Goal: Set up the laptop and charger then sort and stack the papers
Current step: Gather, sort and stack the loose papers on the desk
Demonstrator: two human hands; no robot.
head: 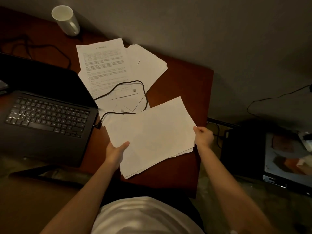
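Hands [116, 152] [203, 136] grip paper stack [150, 135] edges near desk [182, 81] corner

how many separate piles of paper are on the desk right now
3. One stack is held at the near edge by the left hand and right hand. A printed sheaf lies under the black cable. A blank pile sits right of it. Sheets underneath may be hidden.

Laptop [45, 105] screen cut off by left edge; printed sheet [104, 68] text too small to read; charger cable [128, 86] plug end lost in shadow beside laptop.
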